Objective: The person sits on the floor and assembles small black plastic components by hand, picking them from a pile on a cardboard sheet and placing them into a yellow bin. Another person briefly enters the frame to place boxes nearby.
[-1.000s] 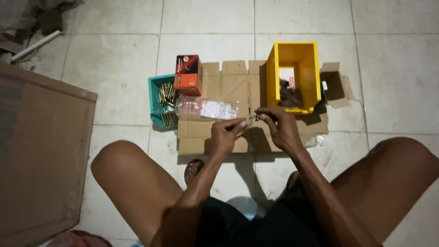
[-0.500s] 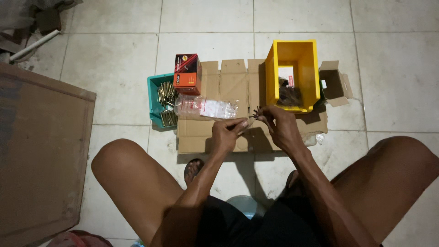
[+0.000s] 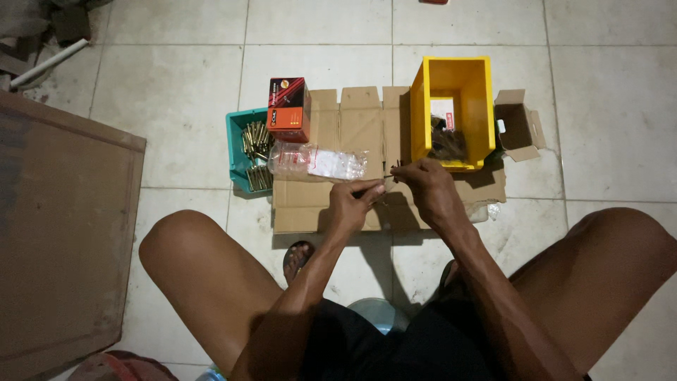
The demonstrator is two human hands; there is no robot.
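My left hand (image 3: 355, 203) and my right hand (image 3: 426, 188) meet over a flattened cardboard sheet (image 3: 352, 127) on the tiled floor. Both pinch small dark parts (image 3: 392, 170) between the fingertips; the parts are too small to make out. A clear plastic bag (image 3: 316, 161) lies just left of my left hand. A yellow bin (image 3: 453, 76) with dark pieces inside stands just beyond my right hand. A teal tray (image 3: 237, 141) holding several brass-coloured pieces sits at the left, with a red and black box (image 3: 288, 107) beside it.
A small open cardboard box (image 3: 520, 124) lies right of the yellow bin. A large brown board (image 3: 56, 226) covers the floor at the left. My bare knees (image 3: 180, 243) flank the work area. A white pipe (image 3: 48, 62) and rubble lie at the top left.
My hands have stayed together over the cardboard, shifting only slightly as the fingers work the small parts. Nothing else has moved.
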